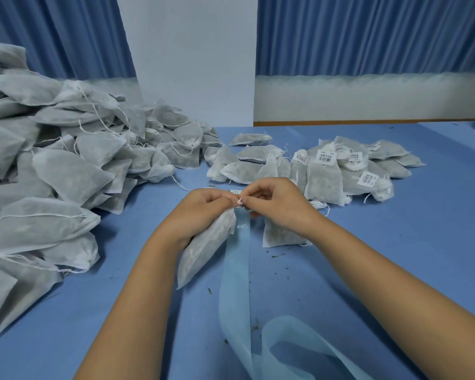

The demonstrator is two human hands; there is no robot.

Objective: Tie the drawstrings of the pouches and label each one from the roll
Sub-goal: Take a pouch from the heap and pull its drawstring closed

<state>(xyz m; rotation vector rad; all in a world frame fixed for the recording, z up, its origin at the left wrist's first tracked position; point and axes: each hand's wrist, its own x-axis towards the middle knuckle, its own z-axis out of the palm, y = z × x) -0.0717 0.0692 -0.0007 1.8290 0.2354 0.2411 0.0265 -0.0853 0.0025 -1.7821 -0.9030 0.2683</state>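
A white fabric pouch [203,248] filled with dark material hangs tilted from my left hand [200,208], which grips its gathered neck. My right hand [274,201] pinches the white drawstring [239,202] at the pouch's mouth, fingertips of both hands meeting there. A pale blue backing strip [236,272] from the label roll runs down the table between my forearms and curls near the front edge. One white label [235,191] shows just behind my fingers. Another pouch [277,237] lies flat under my right wrist.
A big heap of unlabelled pouches [52,165] with loose strings fills the left side. Labelled pouches [327,171] with barcode stickers lie in a group at the back right. The blue table [395,242] shows small dark crumbs. A white pillar and blue curtains stand behind.
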